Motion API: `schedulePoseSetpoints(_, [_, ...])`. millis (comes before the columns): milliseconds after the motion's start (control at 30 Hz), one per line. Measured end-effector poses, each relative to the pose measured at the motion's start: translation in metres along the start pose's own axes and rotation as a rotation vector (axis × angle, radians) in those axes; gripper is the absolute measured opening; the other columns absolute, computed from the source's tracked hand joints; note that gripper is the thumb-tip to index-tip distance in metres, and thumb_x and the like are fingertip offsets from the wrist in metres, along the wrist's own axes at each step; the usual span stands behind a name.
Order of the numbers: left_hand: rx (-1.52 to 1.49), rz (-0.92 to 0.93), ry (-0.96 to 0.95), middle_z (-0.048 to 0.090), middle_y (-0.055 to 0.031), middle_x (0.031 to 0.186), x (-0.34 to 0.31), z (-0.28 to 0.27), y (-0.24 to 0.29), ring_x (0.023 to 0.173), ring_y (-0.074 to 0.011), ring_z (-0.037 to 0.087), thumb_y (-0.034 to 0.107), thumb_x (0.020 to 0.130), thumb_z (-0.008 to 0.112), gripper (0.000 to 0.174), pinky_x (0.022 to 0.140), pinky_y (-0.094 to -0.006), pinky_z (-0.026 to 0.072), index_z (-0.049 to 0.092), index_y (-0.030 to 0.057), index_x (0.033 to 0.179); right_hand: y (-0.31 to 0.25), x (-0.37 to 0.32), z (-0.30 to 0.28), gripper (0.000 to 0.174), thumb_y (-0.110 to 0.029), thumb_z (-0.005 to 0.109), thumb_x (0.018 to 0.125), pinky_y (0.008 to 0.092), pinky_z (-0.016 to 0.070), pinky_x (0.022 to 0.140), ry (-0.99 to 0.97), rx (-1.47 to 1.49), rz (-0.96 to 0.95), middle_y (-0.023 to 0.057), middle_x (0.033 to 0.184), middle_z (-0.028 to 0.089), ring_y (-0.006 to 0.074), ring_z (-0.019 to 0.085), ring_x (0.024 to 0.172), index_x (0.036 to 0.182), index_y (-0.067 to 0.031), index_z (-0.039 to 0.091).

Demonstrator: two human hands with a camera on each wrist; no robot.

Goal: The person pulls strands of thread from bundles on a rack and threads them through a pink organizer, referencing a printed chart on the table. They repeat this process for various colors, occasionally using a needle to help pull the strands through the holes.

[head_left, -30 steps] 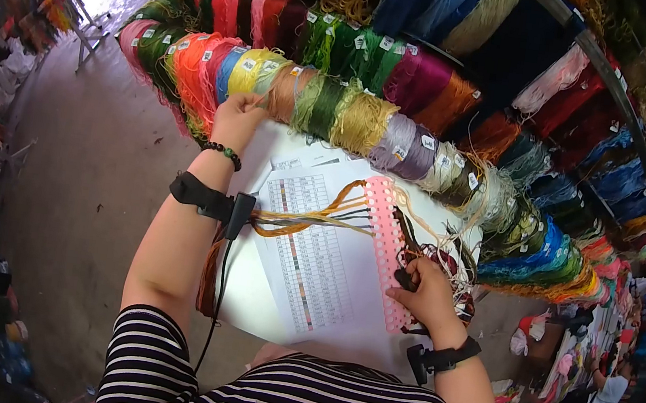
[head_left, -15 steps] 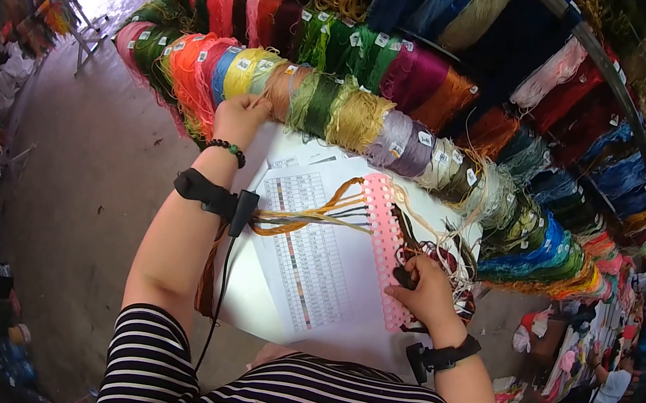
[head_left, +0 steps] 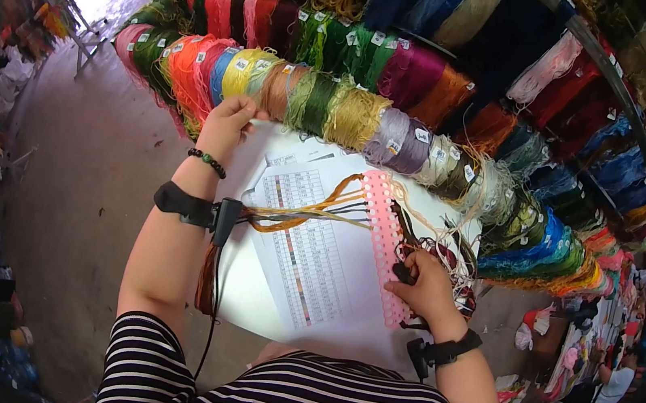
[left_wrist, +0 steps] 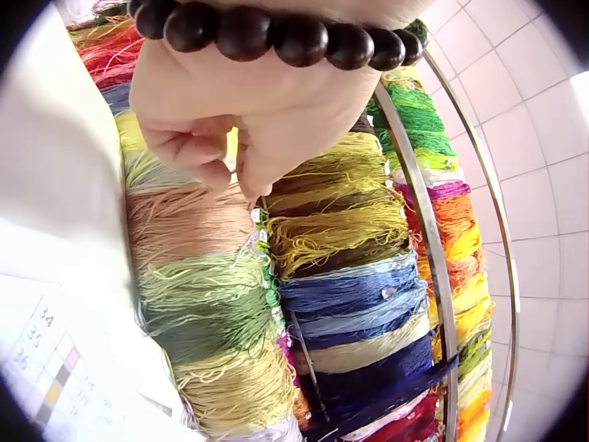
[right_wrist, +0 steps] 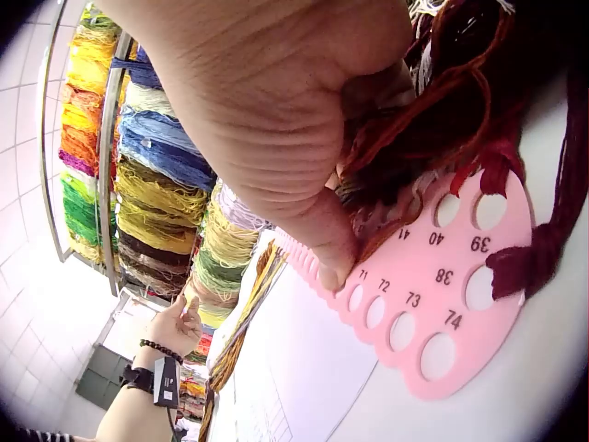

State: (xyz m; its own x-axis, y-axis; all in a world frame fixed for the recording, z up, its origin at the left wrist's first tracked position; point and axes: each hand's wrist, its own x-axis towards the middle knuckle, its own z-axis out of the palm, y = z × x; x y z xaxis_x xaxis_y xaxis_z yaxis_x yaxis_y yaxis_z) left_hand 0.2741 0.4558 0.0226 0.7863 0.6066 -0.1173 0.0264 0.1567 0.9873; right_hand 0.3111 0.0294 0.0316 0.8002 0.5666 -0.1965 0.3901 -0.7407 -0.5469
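Observation:
My left hand (head_left: 232, 118) is just in front of the tan thread hank (head_left: 279, 91), beside the yellow hank (head_left: 244, 70). Thumb and forefinger meet at the tips, pinching what looks like a fine thread in the left wrist view, the tan strands (left_wrist: 189, 221) close below. The right hand (head_left: 427, 289) grips a pink numbered thread card (head_left: 377, 209), its thumb (right_wrist: 336, 262) on the card's face by the holes. Dark brown threads (right_wrist: 405, 147) bunch under its fingers. Dark red thread (right_wrist: 529, 267) is looped through end holes; gold and grey threads (head_left: 300, 216) trail from the other side.
The card lies over printed colour charts (head_left: 303, 256) on a white board (head_left: 245, 293). Coloured hanks hang in rows behind, on a rack with a curved metal rail (head_left: 603, 55). Grey floor (head_left: 69, 209) lies to the left; another person (head_left: 616, 383) is far right.
My left hand stays by the tan hank, then draws back a little toward me and to the left. My right hand keeps its grip on the card, which shifts only slightly.

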Motion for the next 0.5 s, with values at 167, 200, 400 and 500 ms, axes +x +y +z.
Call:
schedulePoseSetpoints(167, [0.012,-0.002,-0.061,0.052,0.0046,0.071,-0.037,-0.051,0.009,0.059,-0.0028,0.043,0.014,0.094,0.057,0.012,0.050,-0.0162,0.0325,0.062,0.0035,0.097,-0.003,0.000,-0.004,0.046,-0.026,0.087,0.058,0.0368,0.0450,0.062,-0.029,-0.006,0.017,0.0093,0.077,0.056,0.0263,0.056,0.070,0.085,-0.0061,0.055])
schedulePoseSetpoints(200, [-0.083,-0.047,-0.029,0.050,0.0050,0.070,-0.054,-0.063,0.017,0.057,-0.0034,0.043,0.014,0.095,0.057,0.012,0.048,-0.0173,0.0318,0.061,0.0039,0.097,0.000,-0.001,-0.004,0.046,-0.027,0.087,0.059,0.0374,0.0453,0.062,-0.020,-0.016,0.002,0.0098,0.078,0.056,0.0271,0.057,0.071,0.085,-0.0063,0.055])
schedulePoseSetpoints(400, [-0.808,-0.026,0.174,0.037,0.0060,0.067,-0.184,-0.230,-0.007,0.058,-0.0054,0.037,0.013,0.101,0.044,0.014,0.049,-0.0188,0.0335,0.048,0.0114,0.088,0.007,-0.001,-0.003,0.047,-0.030,0.085,0.060,0.0403,0.0471,0.066,-0.024,-0.033,-0.031,0.0125,0.084,0.059,0.0317,0.060,0.078,0.087,-0.0070,0.054])
schedulePoseSetpoints(500, [-0.884,0.008,0.537,0.040,0.0041,0.067,-0.296,-0.330,-0.022,0.058,-0.0073,0.039,0.017,0.102,0.044,0.014,0.050,-0.0218,0.0341,0.052,0.0114,0.092,0.014,0.000,-0.002,0.048,-0.032,0.085,0.060,0.0412,0.0475,0.067,-0.028,-0.041,-0.058,0.0132,0.085,0.060,0.0326,0.060,0.079,0.087,-0.0070,0.054])
